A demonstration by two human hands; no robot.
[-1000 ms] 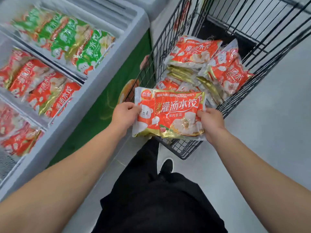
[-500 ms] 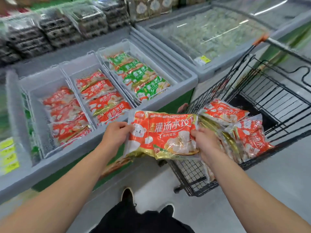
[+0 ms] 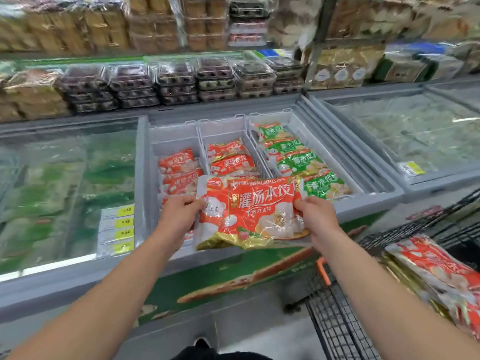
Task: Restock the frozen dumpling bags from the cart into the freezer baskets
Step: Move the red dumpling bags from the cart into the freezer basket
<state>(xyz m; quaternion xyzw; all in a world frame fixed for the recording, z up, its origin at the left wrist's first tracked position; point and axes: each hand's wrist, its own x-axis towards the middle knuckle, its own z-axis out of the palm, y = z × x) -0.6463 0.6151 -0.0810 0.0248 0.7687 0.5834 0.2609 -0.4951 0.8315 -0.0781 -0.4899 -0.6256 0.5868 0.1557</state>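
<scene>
I hold a red dumpling bag (image 3: 255, 211) flat between both hands, over the front rim of the open freezer (image 3: 374, 203). My left hand (image 3: 179, 216) grips its left edge and my right hand (image 3: 315, 216) grips its right edge. Behind the bag stand three grey baskets: the left basket (image 3: 172, 136) and the middle basket (image 3: 220, 131) hold red bags, the right basket (image 3: 301, 123) holds green bags (image 3: 298, 162). The wire cart (image 3: 337, 320) is at the lower right with more red bags (image 3: 436, 266) in it.
Closed glass-lidded freezers lie to the left (image 3: 67, 183) and right (image 3: 415, 136). Yellow price tags (image 3: 117, 229) stick on the left lid. Shelves of packed trays (image 3: 176, 81) rise behind the freezers. My shoe tip (image 3: 201, 342) shows on the grey floor.
My view has swung from the cart to face the freezer. Both hands have carried the red bag left and forward, from above the cart to over the freezer's front rim.
</scene>
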